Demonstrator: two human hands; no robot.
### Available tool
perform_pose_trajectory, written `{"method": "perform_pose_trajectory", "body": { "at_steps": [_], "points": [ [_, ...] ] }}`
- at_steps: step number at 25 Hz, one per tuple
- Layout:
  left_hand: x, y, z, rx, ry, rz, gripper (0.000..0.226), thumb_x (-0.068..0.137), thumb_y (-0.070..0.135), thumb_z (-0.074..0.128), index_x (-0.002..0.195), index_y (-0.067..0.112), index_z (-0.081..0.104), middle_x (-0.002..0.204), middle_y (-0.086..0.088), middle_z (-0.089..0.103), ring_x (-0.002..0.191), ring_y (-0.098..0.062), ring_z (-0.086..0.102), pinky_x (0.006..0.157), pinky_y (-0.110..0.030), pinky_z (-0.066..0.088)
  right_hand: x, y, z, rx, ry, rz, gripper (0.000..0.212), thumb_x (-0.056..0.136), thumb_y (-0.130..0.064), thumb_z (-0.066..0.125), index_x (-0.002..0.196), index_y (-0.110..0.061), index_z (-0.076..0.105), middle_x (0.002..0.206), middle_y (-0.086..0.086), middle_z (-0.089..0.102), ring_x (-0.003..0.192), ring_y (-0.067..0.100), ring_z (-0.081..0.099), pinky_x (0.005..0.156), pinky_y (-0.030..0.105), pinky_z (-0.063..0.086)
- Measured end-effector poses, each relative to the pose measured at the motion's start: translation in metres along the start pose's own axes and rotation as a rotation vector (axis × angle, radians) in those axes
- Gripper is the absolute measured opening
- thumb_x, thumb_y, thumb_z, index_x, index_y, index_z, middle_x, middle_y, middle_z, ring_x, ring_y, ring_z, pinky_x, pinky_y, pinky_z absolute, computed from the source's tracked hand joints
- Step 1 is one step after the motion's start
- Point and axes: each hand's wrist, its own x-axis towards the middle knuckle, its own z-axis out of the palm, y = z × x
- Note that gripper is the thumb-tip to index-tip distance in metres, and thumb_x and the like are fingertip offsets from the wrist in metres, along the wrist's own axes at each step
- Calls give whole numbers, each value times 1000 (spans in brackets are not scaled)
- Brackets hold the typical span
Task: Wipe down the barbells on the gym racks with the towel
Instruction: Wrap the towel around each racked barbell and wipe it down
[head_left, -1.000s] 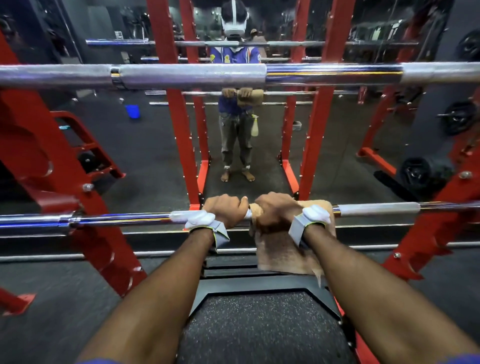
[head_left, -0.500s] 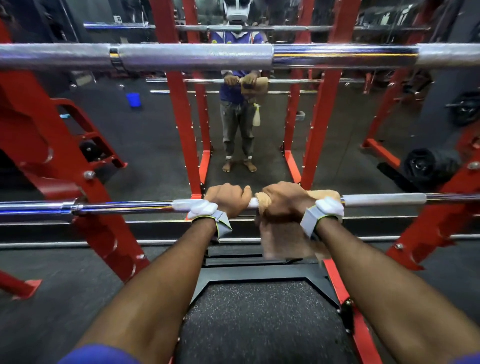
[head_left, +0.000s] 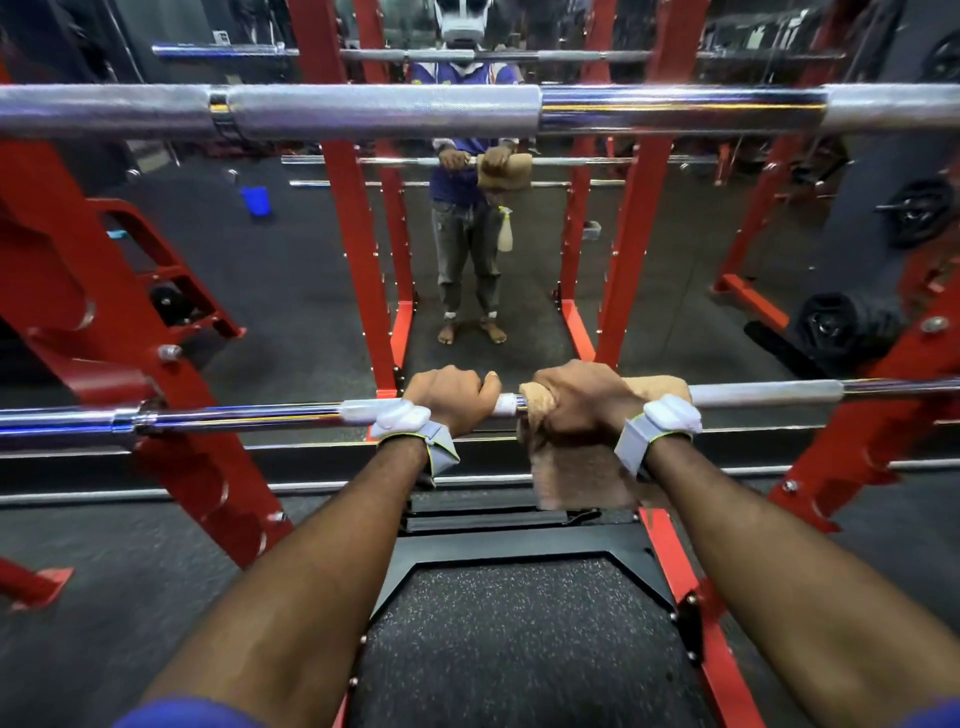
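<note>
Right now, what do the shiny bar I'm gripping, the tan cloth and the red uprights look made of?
Long silver barbell: likely chromed steel, mirror streaks, duller knurled patches. Tan wiping towel: soft cotton-like fabric, it drapes and folds. Red rack upright: seemingly painted or powder-coated steel, smooth glossy colour.

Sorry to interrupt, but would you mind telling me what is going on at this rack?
A person is wiping the lower barbell on a red rack. The right hand grips a tan towel wrapped over the bar, its loose end hanging below. The left hand grips the bare bar right beside it. A higher barbell is untouched.
</note>
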Motion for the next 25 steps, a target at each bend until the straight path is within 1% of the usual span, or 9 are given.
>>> {"method": "perform_pose_trajectory", "body": {
  "at_steps": [3,6,9,12,13,17,19,23,25],
  "points": [
    [-5,0,-4,112,4,99,38,101,26,37,138,20,41,111,-10,68,98,-38,64,66,-35,42,-6,-1,16,-176,253,-33,28,64,-41,65,80,-25,48,80,1,65,74,31,64,60,33,33],
    [-3,2,-6,6,-30,22,34,103,30,33,120,17,59,105,-12,70,99,-38,64,79,-40,50,-18,-6,42,-298,470,21,40,49,-43,67,77,-23,48,71,-1,55,65,29,55,63,39,33],
    [-2,3,-9,-43,-17,-11,41,102,38,30,107,17,65,98,-11,71,96,-36,66,79,-37,49,-5,2,23,-191,218,9,33,62,-47,66,80,-25,48,78,-2,64,74,27,63,64,36,39],
    [-4,2,-7,6,-24,46,35,104,33,33,119,20,61,103,-12,70,99,-36,65,84,-41,51,1,16,-5,74,-101,91,30,62,-53,60,77,-27,54,83,-3,70,82,26,67,67,34,50],
    [-5,1,-7,34,-19,64,34,104,33,33,124,22,59,106,-11,70,100,-36,64,84,-41,52,-2,15,-3,64,-68,90,31,59,-51,61,75,-26,54,82,-1,70,80,27,66,65,34,49],
    [0,-1,-6,63,-26,86,35,105,32,32,131,23,53,113,-10,68,105,-35,63,84,-41,51,-21,5,35,-304,445,11,35,51,-40,66,75,-24,46,69,-1,56,63,30,57,59,37,36],
    [-2,2,-7,75,-18,101,36,104,32,31,134,24,50,113,-10,68,105,-36,63,81,-38,49,-19,11,36,-317,406,21,39,51,-45,67,77,-24,48,71,-1,58,65,29,59,60,37,35],
    [-2,0,-10,57,-43,86,36,104,33,32,131,22,53,112,-12,68,104,-37,62,80,-38,48,-10,26,9,-79,94,52,29,72,-47,61,88,-24,54,88,0,70,83,30,66,67,36,49],
    [-5,2,-11,75,-17,72,35,104,33,32,128,21,55,110,-12,69,102,-36,63,79,-38,49,-17,23,17,-147,224,52,27,67,-44,62,82,-23,54,82,2,68,78,32,65,66,37,47]
  ]
}}
